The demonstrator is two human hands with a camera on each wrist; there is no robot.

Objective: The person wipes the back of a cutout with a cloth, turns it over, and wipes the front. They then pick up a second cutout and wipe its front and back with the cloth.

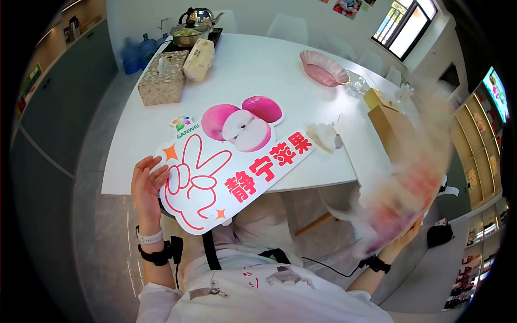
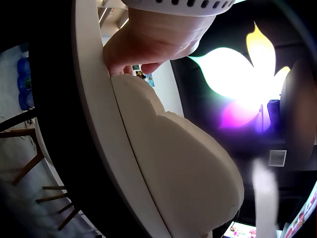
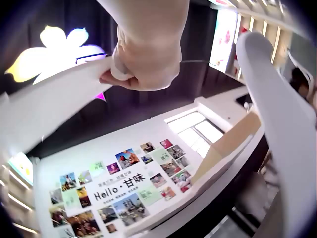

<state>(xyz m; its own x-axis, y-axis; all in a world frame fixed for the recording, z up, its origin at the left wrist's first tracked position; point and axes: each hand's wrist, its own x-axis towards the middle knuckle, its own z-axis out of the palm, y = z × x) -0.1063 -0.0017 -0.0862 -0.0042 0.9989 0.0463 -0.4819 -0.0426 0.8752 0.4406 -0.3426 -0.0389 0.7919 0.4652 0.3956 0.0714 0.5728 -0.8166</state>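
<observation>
A white cut-out sign [image 1: 215, 177] lies over the near table edge in the head view, printed with pink apples, a red-outlined V-sign hand and red characters. My left hand [image 1: 146, 185] is at its left edge, fingertips touching the border, the thumb hidden. The left wrist view shows that hand [image 2: 153, 39] above the plain back of the sign [image 2: 173, 168]. On the right, my right hand [image 1: 406, 234] grips the lower edge of a second board [image 1: 409, 177], tilted up and motion-blurred, with pink and red print. The right wrist view shows its plain white side [image 3: 59, 101] by the hand [image 3: 146, 64].
A patterned tissue box [image 1: 164, 81] and a soft tissue pack [image 1: 199, 59] stand at the back left of the white table [image 1: 126, 156]. Behind them are a glass pot [image 1: 186, 37] and a kettle [image 1: 199, 16]. A pink dish [image 1: 323, 69] and a brown carton [image 1: 385, 126] are farther right.
</observation>
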